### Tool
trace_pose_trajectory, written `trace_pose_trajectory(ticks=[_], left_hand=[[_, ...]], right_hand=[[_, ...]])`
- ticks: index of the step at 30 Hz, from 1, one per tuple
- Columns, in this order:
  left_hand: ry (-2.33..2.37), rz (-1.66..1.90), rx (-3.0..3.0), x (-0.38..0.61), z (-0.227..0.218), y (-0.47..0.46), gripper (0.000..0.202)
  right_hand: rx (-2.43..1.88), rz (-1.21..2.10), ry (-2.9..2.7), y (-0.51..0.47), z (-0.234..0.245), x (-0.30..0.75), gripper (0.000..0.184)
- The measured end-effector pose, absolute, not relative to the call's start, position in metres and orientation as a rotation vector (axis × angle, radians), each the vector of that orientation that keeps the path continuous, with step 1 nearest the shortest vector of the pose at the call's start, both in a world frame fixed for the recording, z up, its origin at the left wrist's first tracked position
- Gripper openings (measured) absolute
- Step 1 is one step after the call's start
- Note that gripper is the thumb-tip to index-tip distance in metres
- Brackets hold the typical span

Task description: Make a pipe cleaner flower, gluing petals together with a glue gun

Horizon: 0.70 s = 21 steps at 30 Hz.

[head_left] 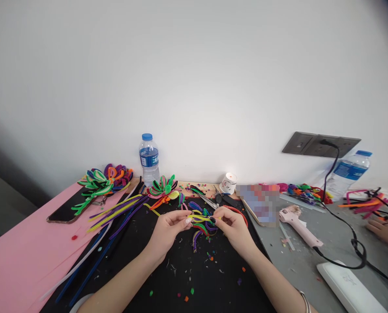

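Observation:
Over a black mat (187,274), my left hand (169,230) and my right hand (235,228) both pinch a yellow pipe cleaner (199,216), one at each end. The cleaner runs across a small flower of looped pipe cleaners (203,226) in green, red, purple and blue, which hangs between the hands. Both hands have their fingers closed on the yellow strand.
Loose pipe cleaners (115,211) lie left on the mat beside a phone (65,211) on pink paper (18,252). Finished flowers (104,180), a water bottle (148,158), scissors (210,201), tape (228,182) and a pink glue gun (298,226) stand around. Another person's hand (385,230) rests far right.

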<state>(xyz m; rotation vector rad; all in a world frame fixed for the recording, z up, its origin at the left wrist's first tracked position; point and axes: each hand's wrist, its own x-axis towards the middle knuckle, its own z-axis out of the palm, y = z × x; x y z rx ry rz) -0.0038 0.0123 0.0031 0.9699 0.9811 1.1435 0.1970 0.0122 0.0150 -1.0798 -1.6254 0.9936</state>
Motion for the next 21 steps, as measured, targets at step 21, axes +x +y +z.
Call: trace_pose_trajectory(ticks=[21], left_hand=[[0.928,1.16,0.839,-0.002,0.002,0.01,0.03]], right_hand=[[-1.063,1.07,-1.724,-0.001,0.02,0.177,0.013]])
